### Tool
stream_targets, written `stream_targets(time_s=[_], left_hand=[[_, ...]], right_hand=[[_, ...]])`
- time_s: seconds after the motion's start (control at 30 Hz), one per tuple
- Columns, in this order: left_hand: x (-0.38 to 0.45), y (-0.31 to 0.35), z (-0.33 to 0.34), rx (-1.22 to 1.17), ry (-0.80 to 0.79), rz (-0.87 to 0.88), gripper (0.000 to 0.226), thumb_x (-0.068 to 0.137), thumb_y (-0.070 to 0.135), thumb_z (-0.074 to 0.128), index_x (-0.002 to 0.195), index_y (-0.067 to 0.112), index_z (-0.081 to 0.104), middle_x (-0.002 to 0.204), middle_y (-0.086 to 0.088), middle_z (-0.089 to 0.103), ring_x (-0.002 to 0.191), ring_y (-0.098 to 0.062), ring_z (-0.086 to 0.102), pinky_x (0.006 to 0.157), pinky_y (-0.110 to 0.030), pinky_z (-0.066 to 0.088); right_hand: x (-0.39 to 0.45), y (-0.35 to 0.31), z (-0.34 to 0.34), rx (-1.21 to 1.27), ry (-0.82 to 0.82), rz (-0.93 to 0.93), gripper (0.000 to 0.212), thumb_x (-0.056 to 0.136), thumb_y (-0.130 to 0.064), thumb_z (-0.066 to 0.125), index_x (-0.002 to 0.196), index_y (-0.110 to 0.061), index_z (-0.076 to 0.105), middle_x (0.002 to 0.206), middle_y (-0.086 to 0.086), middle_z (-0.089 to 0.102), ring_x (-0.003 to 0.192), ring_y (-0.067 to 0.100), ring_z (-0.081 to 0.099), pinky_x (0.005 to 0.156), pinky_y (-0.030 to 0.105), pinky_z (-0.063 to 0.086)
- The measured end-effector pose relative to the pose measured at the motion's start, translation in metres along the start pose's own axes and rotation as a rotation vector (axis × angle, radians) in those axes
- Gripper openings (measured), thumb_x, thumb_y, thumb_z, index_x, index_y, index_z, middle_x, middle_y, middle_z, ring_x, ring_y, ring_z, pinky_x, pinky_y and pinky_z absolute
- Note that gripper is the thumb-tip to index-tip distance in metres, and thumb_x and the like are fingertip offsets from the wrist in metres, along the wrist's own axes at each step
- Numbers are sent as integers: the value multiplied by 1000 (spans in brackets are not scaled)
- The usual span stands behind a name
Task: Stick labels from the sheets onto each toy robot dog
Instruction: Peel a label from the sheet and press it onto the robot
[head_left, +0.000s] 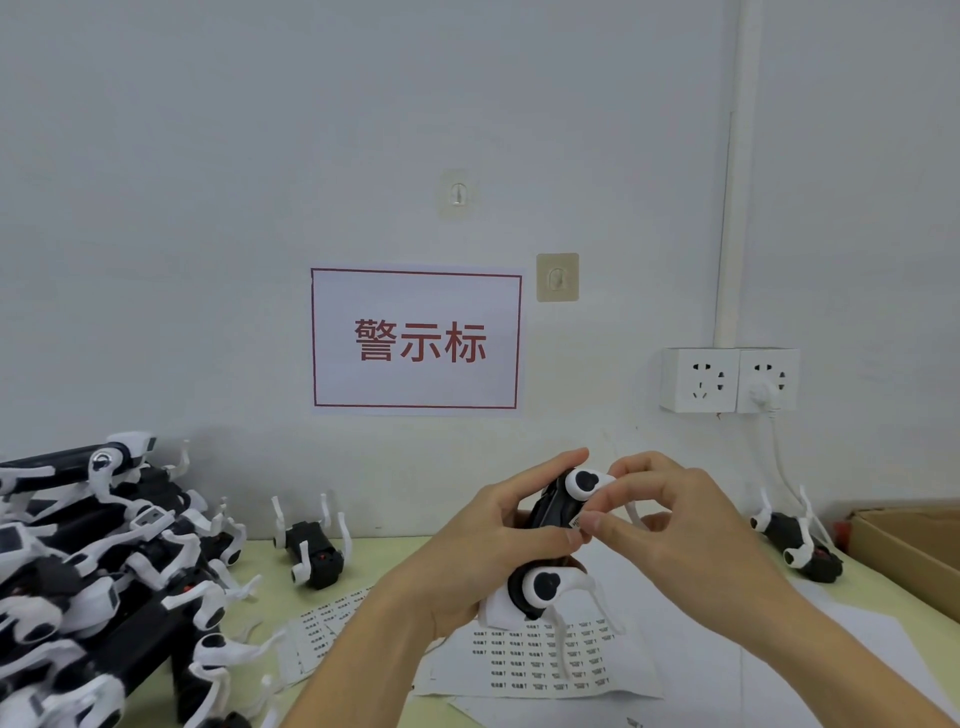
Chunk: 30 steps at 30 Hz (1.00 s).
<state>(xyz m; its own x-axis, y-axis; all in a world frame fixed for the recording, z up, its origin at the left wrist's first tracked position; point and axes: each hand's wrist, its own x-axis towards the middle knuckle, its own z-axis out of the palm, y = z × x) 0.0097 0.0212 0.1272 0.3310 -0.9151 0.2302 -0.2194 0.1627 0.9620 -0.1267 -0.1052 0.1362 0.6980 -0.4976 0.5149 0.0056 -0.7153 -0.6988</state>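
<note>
From the head view, the left hand grips a black-and-white toy robot dog above the middle of the table, fingers curled round its dark body from the left, thumb lying across the near side. The dog is held roughly on end, one white leg joint up by the fingertips, another low near the wrist. The right hand meets it from the right, thumb and forefinger pinching a small white label against the dog's body, just where the left thumb tip ends. So the dog sits between the two hands, the label at the point where they touch.

Below the hands, label sheets lie flat towards the near edge of the table, printed with rows of small marks. A heap of dogs fills the left end. One dog lies on its back near the far edge, left of centre; another lies towards the right end, beside a cardboard box. On the wall hang a red-bordered sign and sockets.
</note>
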Motion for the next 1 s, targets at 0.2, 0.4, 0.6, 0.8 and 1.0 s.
stream_targets(time_s=[0.2, 0.4, 0.6, 0.8, 1.0], left_hand=[[-1, 1, 0, 16, 15, 3, 61, 84, 14, 70, 127, 55, 60, 107, -8, 71, 98, -26, 68, 102, -47, 52], [-2, 2, -1, 28, 11, 1, 62, 92, 3, 65, 128, 53, 61, 108, -9, 71, 96, -27, 68, 99, -43, 53], [-1, 2, -1, 20, 7, 9, 61, 86, 10, 69, 128, 54, 61, 109, -10, 71, 96, -27, 68, 99, -42, 53], [0, 0, -1, 10, 14, 11, 55, 85, 20, 71, 126, 55, 61, 111, -10, 74, 96, -24, 70, 92, -37, 57], [1, -1, -1, 25, 29, 7, 53, 90, 17, 68, 126, 56, 61, 111, -11, 74, 97, -24, 72, 93, -37, 57]], right_hand=[[0, 0, 0, -6, 8, -4, 21, 81, -31, 79, 64, -43, 74, 104, -20, 57, 72, -6, 54, 65, 7, 38], [-1, 1, 2, 14, 32, 2, 19, 81, -29, 80, 65, -39, 75, 103, -19, 58, 75, -3, 55, 64, 13, 37], [-1, 4, 4, 26, 58, 4, 15, 80, -29, 81, 67, -34, 76, 103, -19, 58, 67, -5, 51, 62, 12, 38], [0, 6, 7, 29, 75, 10, 14, 79, -29, 81, 67, -33, 76, 103, -19, 58, 71, -4, 52, 63, 13, 36], [-1, 8, 9, 36, 97, -5, 17, 79, -26, 81, 65, -33, 76, 102, -19, 58, 84, -6, 56, 66, 14, 33]])
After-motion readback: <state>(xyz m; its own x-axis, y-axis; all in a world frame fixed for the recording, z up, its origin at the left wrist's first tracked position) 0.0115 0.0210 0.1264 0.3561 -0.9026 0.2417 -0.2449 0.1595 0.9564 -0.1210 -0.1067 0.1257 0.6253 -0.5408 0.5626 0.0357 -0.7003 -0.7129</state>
